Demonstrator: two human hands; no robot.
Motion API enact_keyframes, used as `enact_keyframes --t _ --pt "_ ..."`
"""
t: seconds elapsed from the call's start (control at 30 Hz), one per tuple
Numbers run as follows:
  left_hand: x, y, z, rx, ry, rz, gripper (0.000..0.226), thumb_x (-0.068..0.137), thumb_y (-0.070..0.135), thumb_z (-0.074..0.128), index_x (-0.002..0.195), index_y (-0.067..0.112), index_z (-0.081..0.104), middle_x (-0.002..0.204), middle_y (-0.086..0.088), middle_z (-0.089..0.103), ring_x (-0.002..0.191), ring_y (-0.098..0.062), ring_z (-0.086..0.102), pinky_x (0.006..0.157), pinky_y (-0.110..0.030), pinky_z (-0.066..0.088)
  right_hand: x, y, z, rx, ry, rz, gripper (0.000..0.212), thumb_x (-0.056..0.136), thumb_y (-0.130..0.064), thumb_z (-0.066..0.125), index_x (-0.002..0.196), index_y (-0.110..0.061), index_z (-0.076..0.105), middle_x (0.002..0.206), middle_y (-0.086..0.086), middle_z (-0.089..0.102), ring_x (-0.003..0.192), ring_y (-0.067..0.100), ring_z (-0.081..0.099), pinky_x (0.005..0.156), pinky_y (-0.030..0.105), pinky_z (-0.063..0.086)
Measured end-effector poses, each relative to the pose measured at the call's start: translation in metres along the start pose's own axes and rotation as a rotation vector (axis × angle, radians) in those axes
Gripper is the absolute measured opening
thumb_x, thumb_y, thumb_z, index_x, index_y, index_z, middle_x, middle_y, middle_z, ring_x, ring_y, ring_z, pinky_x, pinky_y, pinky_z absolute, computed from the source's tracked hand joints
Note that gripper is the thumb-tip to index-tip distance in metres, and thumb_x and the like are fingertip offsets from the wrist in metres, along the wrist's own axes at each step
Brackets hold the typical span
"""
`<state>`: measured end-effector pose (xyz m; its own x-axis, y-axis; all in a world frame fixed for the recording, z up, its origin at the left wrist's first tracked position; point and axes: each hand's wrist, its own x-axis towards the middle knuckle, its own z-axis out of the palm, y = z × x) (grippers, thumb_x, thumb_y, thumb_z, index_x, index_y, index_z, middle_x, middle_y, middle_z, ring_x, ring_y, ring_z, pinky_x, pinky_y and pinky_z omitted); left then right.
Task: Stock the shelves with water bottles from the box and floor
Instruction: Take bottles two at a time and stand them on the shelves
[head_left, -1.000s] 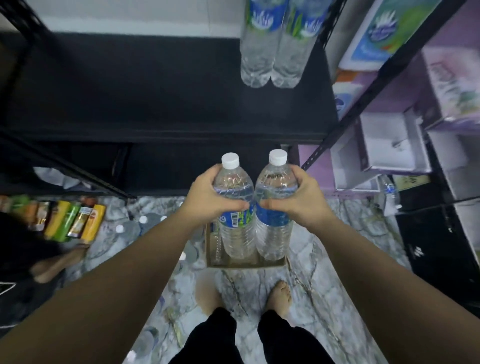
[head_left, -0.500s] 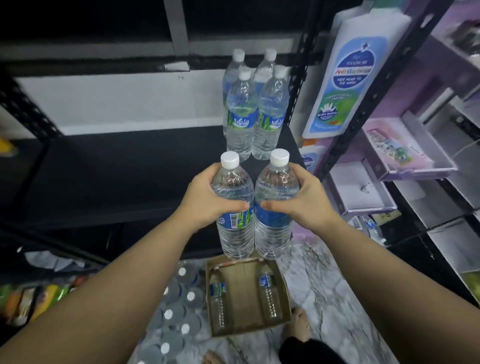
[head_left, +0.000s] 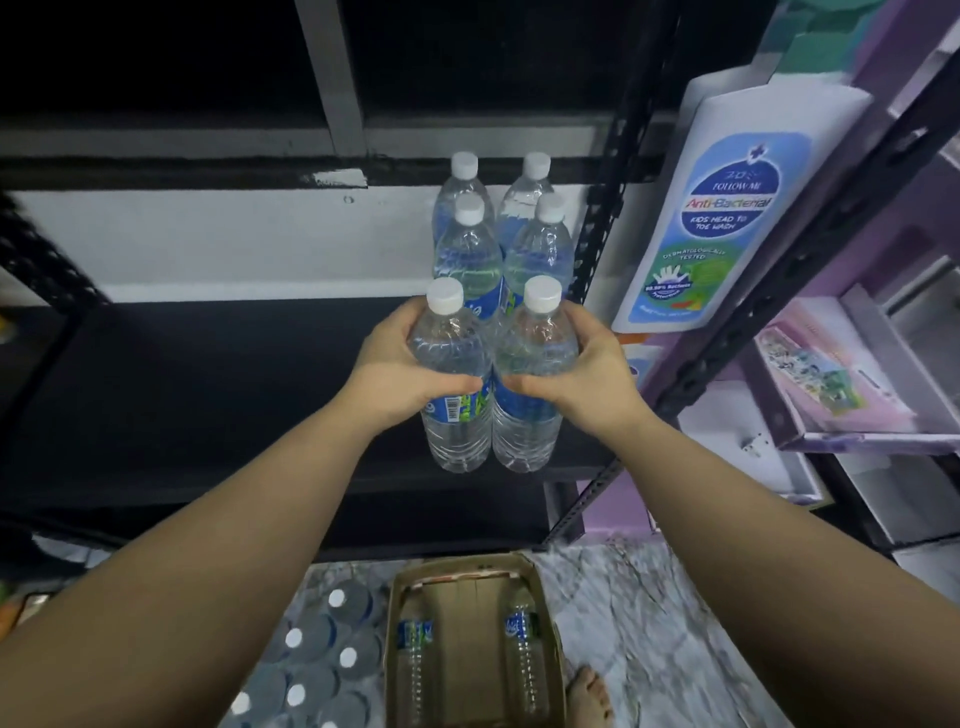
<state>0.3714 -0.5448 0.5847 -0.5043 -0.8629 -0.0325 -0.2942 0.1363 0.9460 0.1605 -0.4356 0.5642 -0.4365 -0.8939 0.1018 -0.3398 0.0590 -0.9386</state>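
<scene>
A person's left hand (head_left: 400, 371) and right hand (head_left: 582, 376) each wrap curled fingers around an upright water bottle, the left bottle (head_left: 453, 384) and right bottle (head_left: 532, 384) held side by side and touching above the near edge of a black shelf (head_left: 208, 395). Just beyond them, four more bottles (head_left: 501, 234) stand together at the shelf's far right. Below, an open cardboard box (head_left: 470, 644) on the marble floor (head_left: 649, 623) holds two bottles lying down, with capped bottles (head_left: 317, 665) clustered to its left. A white bottle of wash (head_left: 727, 218) stands on the shelving to the right.
</scene>
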Motion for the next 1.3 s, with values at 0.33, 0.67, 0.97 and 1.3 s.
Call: enact_keyframes --t 0.33,0.67,0.97,1.3 --pt "0.018 -0.006 0.01 -0.026 -0.074 0.009 0.091 0.063 0.013 0.097 0.139 0.035 0.053 0.129 0.012 0.07 0.119 -0.011 0.069 0.1 -0.043 0.058 0.019 0.011 -0.004 0.021 -0.061 0.013 0.09 0.064 -0.029 0.1 0.14 -0.036 0.054 0.128 -0.01 0.071 0.123 0.011 0.066 0.109 0.048 0.052" --pt "0.012 0.009 -0.003 0.068 -0.092 -0.01 0.079 0.068 0.018 0.09 0.14 0.028 0.058 0.119 0.013 0.075 0.108 -0.003 0.072 0.102 -0.041 0.057 0.006 -0.011 -0.005 -0.089 0.086 0.076 0.091 0.059 -0.048 0.1 0.135 -0.023 0.055 0.128 -0.003 0.058 0.117 0.014 0.063 0.105 0.035 0.053" --pt "0.003 0.005 -0.009 0.074 -0.08 -0.026 0.09 0.063 0.031 0.09 0.144 0.036 0.05 0.132 0.016 0.066 0.12 -0.005 0.066 0.102 -0.041 0.057 0.009 -0.02 -0.017 -0.175 -0.01 0.079 0.08 0.052 -0.056 0.099 0.114 -0.034 0.055 0.124 -0.003 0.058 0.104 0.011 0.067 0.091 0.032 0.059" --pt "0.0 0.008 -0.007 0.087 -0.037 -0.021 0.082 0.062 0.031 0.1 0.129 0.035 0.053 0.118 0.016 0.064 0.106 0.0 0.065 0.078 -0.021 0.056 0.009 -0.021 -0.026 -0.069 -0.068 0.059 0.078 0.071 -0.01 0.092 0.139 -0.019 0.054 0.114 -0.016 0.067 0.092 -0.014 0.068 0.077 0.01 0.053"
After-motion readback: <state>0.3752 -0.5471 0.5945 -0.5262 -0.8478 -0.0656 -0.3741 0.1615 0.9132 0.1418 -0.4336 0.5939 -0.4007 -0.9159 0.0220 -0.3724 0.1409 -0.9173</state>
